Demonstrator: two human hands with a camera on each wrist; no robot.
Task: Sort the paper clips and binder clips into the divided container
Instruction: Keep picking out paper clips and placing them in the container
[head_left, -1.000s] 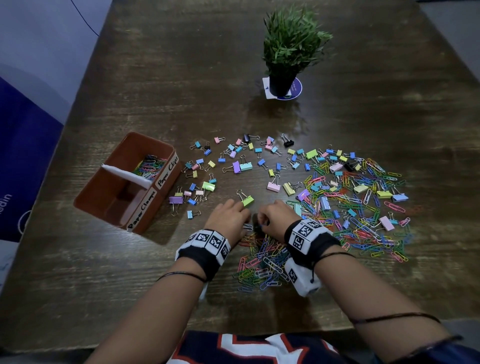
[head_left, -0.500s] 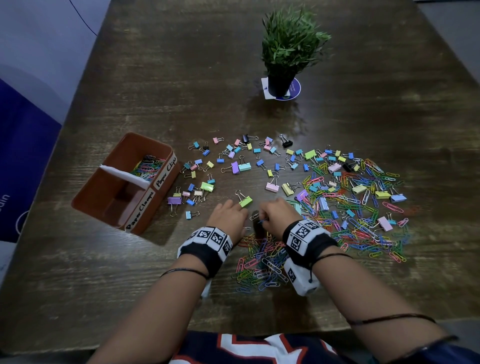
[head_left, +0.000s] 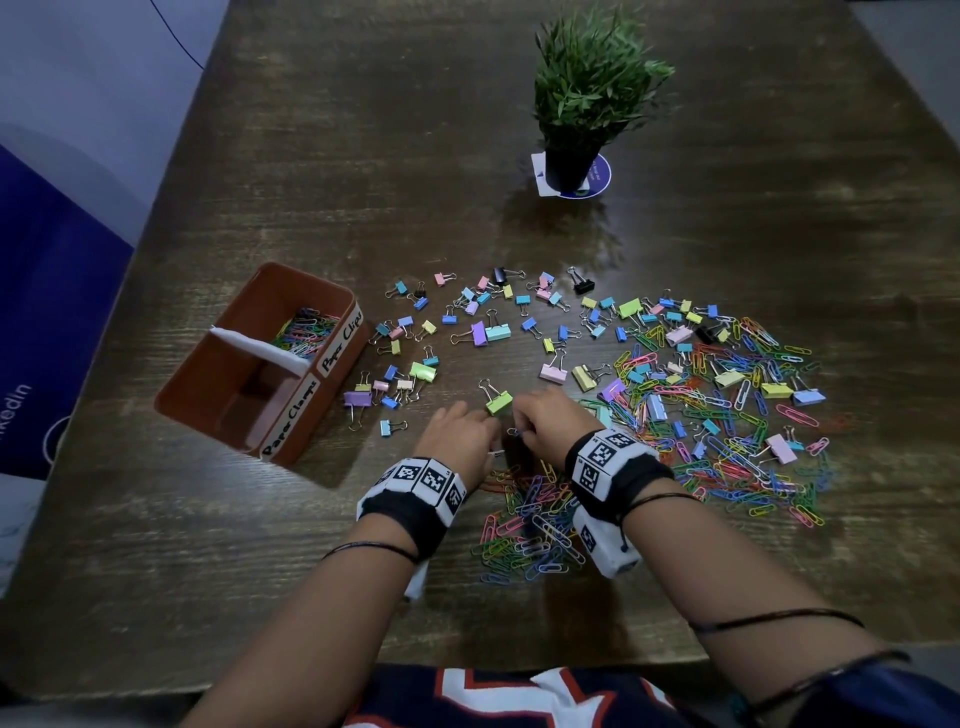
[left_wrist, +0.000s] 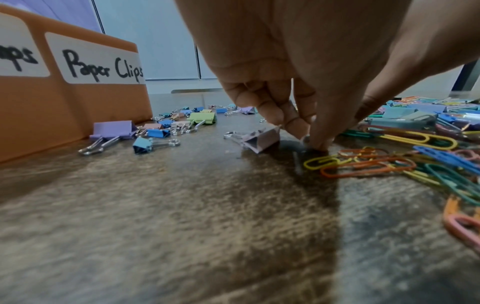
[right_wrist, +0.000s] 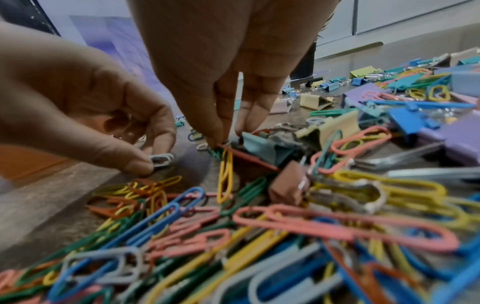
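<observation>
Many coloured paper clips and pastel binder clips lie spread over the wooden table. The brown divided container stands at the left. Its far compartment, labelled "Paper Clips", holds paper clips. My left hand pinches a pale grey paper clip against the table between thumb and finger, beside a lilac binder clip. Right next to it, my right hand pinches paper clips at the pile's edge, with a yellow clip hanging from its fingertips.
A small potted plant stands on a round coaster at the back of the table. The container's near compartment is labelled "Paper Clamps". Another heap of paper clips lies between my wrists. Bare wood lies to the near left.
Both hands have stayed at the same spot on the near left edge of the pile; only small finger movements show.
</observation>
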